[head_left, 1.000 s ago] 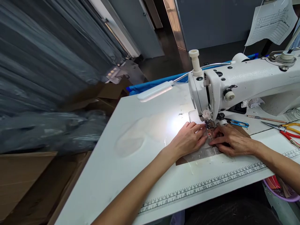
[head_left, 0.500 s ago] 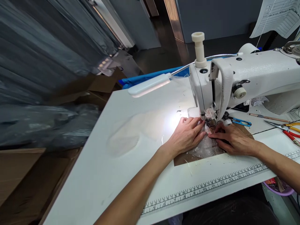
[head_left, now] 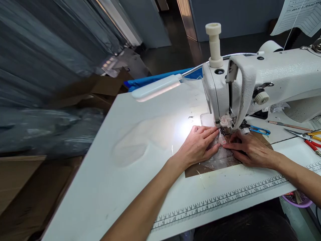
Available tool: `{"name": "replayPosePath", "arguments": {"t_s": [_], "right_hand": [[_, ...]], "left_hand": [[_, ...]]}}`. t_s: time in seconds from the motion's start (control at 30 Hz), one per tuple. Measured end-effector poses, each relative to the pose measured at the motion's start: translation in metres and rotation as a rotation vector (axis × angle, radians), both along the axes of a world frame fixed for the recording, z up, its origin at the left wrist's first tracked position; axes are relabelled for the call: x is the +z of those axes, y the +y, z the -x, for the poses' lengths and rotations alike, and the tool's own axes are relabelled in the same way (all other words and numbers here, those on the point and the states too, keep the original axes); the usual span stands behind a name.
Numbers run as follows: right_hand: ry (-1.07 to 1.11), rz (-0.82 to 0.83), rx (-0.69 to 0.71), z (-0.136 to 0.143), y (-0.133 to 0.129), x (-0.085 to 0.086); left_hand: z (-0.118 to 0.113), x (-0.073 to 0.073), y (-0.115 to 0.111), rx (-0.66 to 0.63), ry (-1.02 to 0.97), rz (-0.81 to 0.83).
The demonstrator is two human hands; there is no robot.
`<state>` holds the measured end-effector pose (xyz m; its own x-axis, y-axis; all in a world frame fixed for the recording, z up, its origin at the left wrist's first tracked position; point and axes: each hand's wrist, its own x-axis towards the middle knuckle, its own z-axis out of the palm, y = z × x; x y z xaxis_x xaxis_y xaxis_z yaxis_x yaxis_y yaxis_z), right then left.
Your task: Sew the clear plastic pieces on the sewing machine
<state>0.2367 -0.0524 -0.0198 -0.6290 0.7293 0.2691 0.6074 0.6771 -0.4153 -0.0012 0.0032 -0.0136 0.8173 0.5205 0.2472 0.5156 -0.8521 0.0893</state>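
A sheer whitish fabric (head_left: 218, 158) lies over a brown patch (head_left: 194, 171) below the needle area of a white sewing machine (head_left: 283, 73). My left hand (head_left: 199, 144) rests on the fabric's left side, palm down, fingertips close to the presser foot. From the right, my right hand (head_left: 250, 149) pinches the fabric's edge between thumb and index finger. A small pale pink rosette (head_left: 225, 120) sits in front of the needle area and partly hides it. Between my hands a small pinkish bit shows on the fabric.
Blue thread snips (head_left: 259, 130), a brown pencil-like tool (head_left: 289, 126) and orange-handled scissors (head_left: 301, 134) lie to the right. A lit lamp (head_left: 156, 87) hangs over the white table (head_left: 100, 187). A printed ruler runs along the front edge, with cardboard boxes at left.
The view has shifted slightly, so the machine appears a little higher and farther right. My hands stay at the fabric in nearly the same pose, with a slightly wider gap between the left thumb and fingers.
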Motion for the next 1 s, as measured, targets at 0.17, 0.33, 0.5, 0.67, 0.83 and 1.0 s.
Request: {"name": "replayPosePath", "arguments": {"t_s": [0.17, 0.33, 0.5, 0.67, 0.83, 1.0], "right_hand": [[-0.002, 0.007, -0.012, -0.0012, 0.0002, -0.0036], [0.029, 0.002, -0.023, -0.0012, -0.0001, -0.0046], [0.011, 0.007, -0.054, -0.0008, -0.0005, -0.0041], [0.027, 0.006, -0.048, -0.0009, 0.0000, -0.0051], [0.048, -0.015, -0.046, -0.0007, 0.0006, -0.0058], [0.028, -0.021, -0.061, -0.0001, 0.0001, -0.0044]], "left_hand": [[-0.0004, -0.0019, 0.0000, 0.013, -0.026, 0.003], [-0.0021, -0.0023, -0.0006, 0.026, 0.012, 0.010], [-0.0035, -0.0025, -0.0022, 0.030, 0.000, -0.033], [-0.0052, -0.0019, -0.0044, 0.031, -0.009, -0.099], [-0.0080, -0.0041, -0.0058, 0.024, -0.098, -0.280], [-0.0090, -0.0066, -0.0055, -0.158, -0.197, -0.259]]}}
